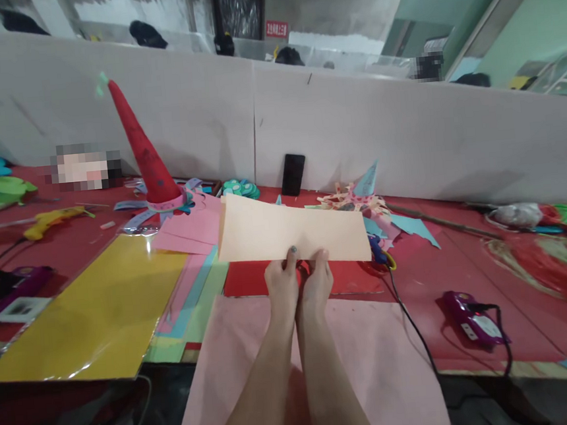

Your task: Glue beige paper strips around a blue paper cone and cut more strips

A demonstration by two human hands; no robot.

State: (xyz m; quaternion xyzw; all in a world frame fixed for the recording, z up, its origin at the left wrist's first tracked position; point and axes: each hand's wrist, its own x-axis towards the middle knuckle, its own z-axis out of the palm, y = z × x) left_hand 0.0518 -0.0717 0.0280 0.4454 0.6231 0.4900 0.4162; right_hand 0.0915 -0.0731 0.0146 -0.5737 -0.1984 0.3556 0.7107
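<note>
My left hand and my right hand are side by side, wrists nearly touching. Both pinch the lower edge of a pale cream sheet of paper, thumbs on top, the other fingers mostly hidden. The sheet is tilted up, and its left end looks doubled, as if folded. Under it a red sheet lies on the table. A large pale pink sheet spreads beneath my forearms and hangs over the table's front edge.
Left are a yellow sheet, a red cone and a yellow glue gun. A black phone leans on the white partition. Scissors, a purple device with a cable and a blue paper cone are right.
</note>
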